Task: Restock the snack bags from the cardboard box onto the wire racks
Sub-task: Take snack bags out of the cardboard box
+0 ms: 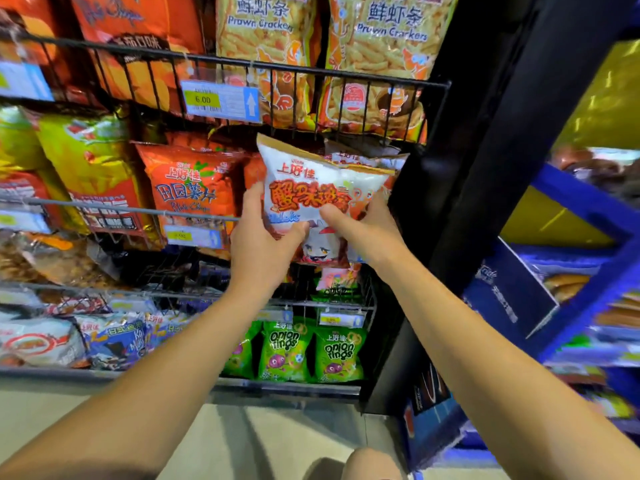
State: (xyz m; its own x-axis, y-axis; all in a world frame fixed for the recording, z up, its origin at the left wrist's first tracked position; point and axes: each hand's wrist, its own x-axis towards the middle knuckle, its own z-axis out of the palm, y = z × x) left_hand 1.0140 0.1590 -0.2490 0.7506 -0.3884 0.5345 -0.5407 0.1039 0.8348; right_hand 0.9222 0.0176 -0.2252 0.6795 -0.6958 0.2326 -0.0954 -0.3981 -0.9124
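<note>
The left hand (258,233) and the right hand (360,226) both hold 1 white snack bag (311,188), fingers curled around its lower edges, in front of the middle wire rack (114,211). The bag may slip or get crushed, because it is puffy and smooth and the space behind looks already full. It is white with red letters, slightly tilted.
</note>
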